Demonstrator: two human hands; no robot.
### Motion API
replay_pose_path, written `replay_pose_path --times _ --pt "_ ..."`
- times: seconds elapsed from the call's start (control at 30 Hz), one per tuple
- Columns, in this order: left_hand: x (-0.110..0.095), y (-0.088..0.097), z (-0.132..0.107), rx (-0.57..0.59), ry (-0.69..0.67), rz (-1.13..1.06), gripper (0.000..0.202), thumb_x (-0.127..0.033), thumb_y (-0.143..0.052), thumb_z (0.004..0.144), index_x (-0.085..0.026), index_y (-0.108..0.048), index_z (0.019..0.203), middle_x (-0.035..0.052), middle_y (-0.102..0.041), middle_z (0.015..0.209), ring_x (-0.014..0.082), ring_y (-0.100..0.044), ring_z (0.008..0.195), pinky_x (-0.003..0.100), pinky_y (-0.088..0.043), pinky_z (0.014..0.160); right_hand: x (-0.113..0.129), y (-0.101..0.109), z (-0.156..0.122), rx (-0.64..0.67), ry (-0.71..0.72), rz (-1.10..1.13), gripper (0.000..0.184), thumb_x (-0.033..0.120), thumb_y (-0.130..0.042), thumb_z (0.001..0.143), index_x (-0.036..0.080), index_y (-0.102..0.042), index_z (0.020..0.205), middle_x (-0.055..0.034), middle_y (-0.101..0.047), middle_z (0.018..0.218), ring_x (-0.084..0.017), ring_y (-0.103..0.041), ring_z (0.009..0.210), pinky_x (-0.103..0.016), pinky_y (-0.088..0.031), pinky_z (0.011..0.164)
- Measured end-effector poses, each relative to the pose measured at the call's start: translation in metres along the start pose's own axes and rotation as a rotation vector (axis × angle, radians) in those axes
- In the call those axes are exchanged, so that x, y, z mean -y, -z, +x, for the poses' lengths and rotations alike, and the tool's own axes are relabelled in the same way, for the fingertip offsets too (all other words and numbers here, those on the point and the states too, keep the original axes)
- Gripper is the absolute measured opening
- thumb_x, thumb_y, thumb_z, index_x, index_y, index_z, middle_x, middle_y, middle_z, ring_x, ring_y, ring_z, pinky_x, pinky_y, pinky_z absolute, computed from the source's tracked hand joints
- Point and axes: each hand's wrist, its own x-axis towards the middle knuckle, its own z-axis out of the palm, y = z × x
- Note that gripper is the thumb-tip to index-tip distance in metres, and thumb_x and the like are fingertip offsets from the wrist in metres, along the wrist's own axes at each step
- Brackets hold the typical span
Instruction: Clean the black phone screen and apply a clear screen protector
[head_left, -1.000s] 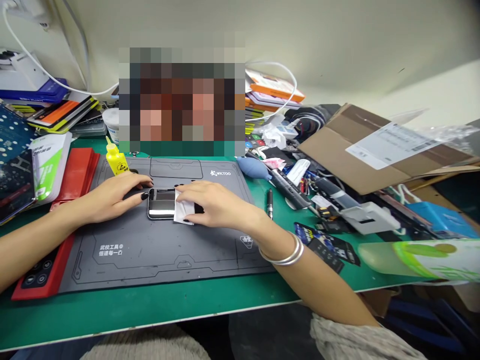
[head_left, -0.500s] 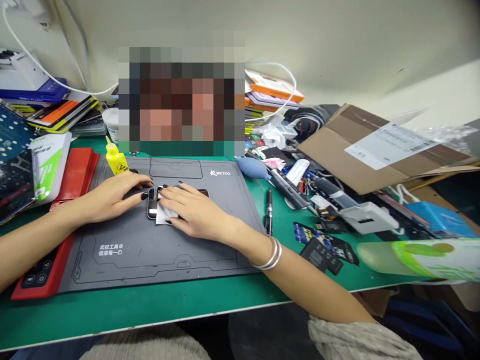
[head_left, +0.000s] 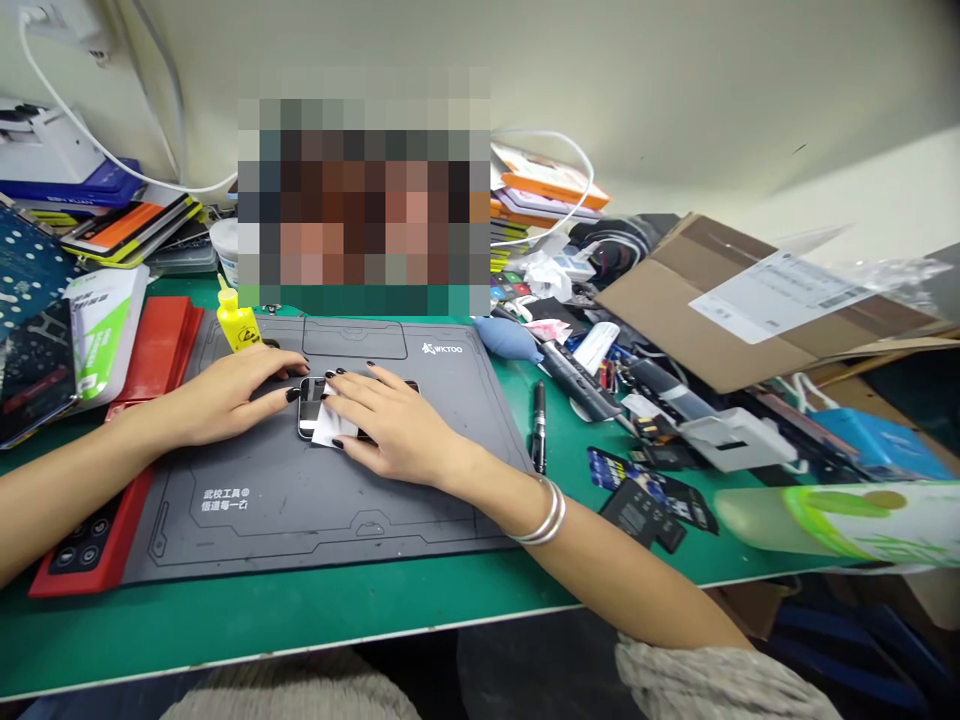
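A phone (head_left: 310,410) lies across the middle of the grey work mat (head_left: 300,520), its dark glass showing at the left end. My right hand (head_left: 394,420) rests over it, fingers pressing a small white wipe (head_left: 327,428) against the glass. Most of the phone's right part is hidden under that hand. At the phone's left end is my left hand (head_left: 232,395), its thumb and fingers apart. The thumb tip is at the phone's edge, and nothing shows in its grasp. A yellow dropper bottle (head_left: 238,325) stands just behind the left hand.
A red bar-shaped holder (head_left: 154,350) runs along the mat's left side. On the right lie a black pen (head_left: 539,425), a blue air blower (head_left: 508,338), phone batteries (head_left: 637,512) and a cardboard box (head_left: 660,280). A green-white bottle (head_left: 862,520) juts over the right edge. The upper middle is pixelated.
My right fingertips have slid slightly to the right over the phone with the wipe, uncovering a little more of its left end. My left hand stays in place.
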Motion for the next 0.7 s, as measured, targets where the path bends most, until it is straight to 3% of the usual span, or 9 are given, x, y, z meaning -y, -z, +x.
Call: replay_pose_path --times 0.43,0.57,0.7 --pt "-0.0012 0.0008 0.0001 -0.001 0.006 0.001 0.049 -0.049 -0.038 0.097 -0.017 -0.052 0.131 0.0157 -0.063 0.129 0.0296 -0.060 0.118 0.047 -0.047 0.104 -0.0010 -0.0035 -0.0015 -0.066 -0.026 -0.003 0.034 0.029 -0.056 0.097 0.013 -0.065 0.125 -0.0188 -0.063 0.139 -0.029 -0.057 0.131 -0.054 -0.039 0.113" --pt "-0.0017 0.0006 0.0002 0.000 0.008 0.001 0.049 -0.049 -0.038 0.097 -0.016 -0.052 0.131 0.0162 -0.064 0.129 0.0298 -0.060 0.118 0.048 -0.048 0.104 -0.0016 -0.0029 -0.0001 -0.126 0.019 0.020 0.027 0.026 -0.057 0.096 0.010 -0.069 0.114 -0.0213 -0.067 0.129 -0.031 -0.060 0.125 -0.052 -0.045 0.108" --pt "-0.0004 -0.0004 0.0010 -0.007 0.000 0.005 0.048 -0.049 -0.039 0.097 -0.018 -0.053 0.131 0.0150 -0.064 0.129 0.0292 -0.060 0.117 0.048 -0.048 0.104 -0.0026 -0.0001 0.0022 -0.077 0.112 0.076 0.022 0.020 -0.055 0.096 0.013 -0.070 0.111 -0.0172 -0.070 0.123 -0.027 -0.063 0.120 -0.047 -0.047 0.104"
